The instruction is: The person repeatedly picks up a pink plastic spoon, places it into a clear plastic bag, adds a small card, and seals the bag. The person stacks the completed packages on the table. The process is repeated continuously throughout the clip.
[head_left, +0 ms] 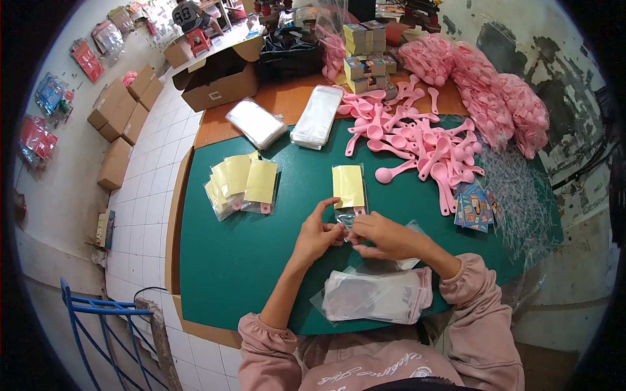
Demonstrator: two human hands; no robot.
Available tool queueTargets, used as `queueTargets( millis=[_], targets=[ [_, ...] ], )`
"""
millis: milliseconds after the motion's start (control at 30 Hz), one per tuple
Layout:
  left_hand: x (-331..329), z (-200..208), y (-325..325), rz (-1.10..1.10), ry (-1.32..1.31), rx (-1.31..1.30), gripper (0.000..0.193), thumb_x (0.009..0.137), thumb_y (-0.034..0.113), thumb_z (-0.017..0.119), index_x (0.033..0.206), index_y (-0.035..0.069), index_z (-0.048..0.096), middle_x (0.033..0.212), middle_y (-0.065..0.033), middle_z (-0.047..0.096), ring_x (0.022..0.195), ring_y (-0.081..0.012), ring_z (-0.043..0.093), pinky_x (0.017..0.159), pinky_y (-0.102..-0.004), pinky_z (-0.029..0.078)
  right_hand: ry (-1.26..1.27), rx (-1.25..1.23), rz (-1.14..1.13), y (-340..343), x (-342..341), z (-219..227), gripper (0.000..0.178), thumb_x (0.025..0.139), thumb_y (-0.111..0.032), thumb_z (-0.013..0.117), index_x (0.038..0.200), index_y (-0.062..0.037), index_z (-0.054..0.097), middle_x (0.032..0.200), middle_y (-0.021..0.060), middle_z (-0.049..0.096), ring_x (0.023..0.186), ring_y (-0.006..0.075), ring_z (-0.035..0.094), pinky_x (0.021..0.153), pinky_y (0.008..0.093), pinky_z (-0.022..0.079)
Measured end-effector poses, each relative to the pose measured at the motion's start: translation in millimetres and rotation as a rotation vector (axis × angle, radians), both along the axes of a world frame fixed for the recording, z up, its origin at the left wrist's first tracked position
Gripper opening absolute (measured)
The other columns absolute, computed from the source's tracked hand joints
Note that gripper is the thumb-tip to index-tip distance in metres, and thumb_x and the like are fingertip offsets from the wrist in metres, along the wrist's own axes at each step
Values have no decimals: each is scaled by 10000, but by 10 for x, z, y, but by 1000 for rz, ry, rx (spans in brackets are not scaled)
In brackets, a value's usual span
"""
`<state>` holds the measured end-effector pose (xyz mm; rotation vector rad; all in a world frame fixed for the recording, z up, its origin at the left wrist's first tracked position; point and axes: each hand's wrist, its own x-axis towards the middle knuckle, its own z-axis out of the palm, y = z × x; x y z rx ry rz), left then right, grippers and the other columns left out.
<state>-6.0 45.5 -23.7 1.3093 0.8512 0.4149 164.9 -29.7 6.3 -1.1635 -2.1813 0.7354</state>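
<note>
In front of me on the green table mat lies a clear plastic bag (350,212) with a yellow card (347,186) and a pink spoon inside. My left hand (316,232) pinches the bag's near end, its index finger stretched toward the card. Close beside it, my right hand (378,236) has its fingers closed on the same end of the bag. Nearer to me is a stack of clear empty bags (375,294). To the left, several filled bags with yellow cards (260,182) overlap, pink handles showing at their lower ends.
A heap of pink spoons (417,143) spreads at the back right, beside colourful cards (475,207) and clear plastic strands (521,202). Two stacks of clear bags (316,117) lie farther back. Bundled cards (365,65), bagged spoons (486,78) and an open cardboard box (218,81) stand behind.
</note>
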Motion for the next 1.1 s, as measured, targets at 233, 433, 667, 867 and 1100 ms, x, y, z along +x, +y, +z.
queueTargets(
  millis=[233, 433, 667, 867, 1100],
  targets=[
    [-4, 25, -8, -82, -74, -50, 276, 876, 87, 470, 1149, 48, 477, 893, -109, 650, 765, -116, 617, 666, -211, 485, 218, -248, -730, -318, 2181, 441, 150, 763, -21, 545, 908, -22, 507, 844, 26, 499, 807, 112, 502, 703, 214, 423],
    [5, 18, -18, -31, -103, -159, 219, 912, 122, 429, 1067, 11, 538, 923, -89, 641, 837, -132, 616, 712, -216, 479, -208, 474, -606, -194, 1245, 329, 291, 714, 4, 538, 1001, -25, 495, 974, 126, 496, 889, 293, 494, 813, 360, 411],
    [8, 98, -19, 42, -369, -256, 208, 918, 142, 421, 1055, 21, 519, 871, -71, 628, 810, -132, 609, 701, -230, 479, 87, 52, -397, 97, 270, -162, 269, 708, -70, 662, 932, -13, 526, 912, 130, 444, 783, 289, 496, 708, 323, 436],
    [-37, 122, 1, -41, -49, 182, 209, 865, 132, 525, 1052, 44, 492, 875, -91, 629, 775, -138, 609, 632, -241, 489, 397, -104, -419, 23, 297, -200, 145, 752, -50, 635, 855, -10, 541, 854, 53, 442, 757, 128, 494, 665, 242, 429],
    [47, 6, -40, 43, 99, 533, 161, 778, 122, 636, 875, 13, 568, 814, -60, 558, 768, -121, 573, 555, -230, 458, 732, -481, -360, 56, 343, -421, 130, 822, -101, 594, 832, 14, 532, 798, 33, 554, 712, 95, 551, 646, 226, 459]
  ],
)
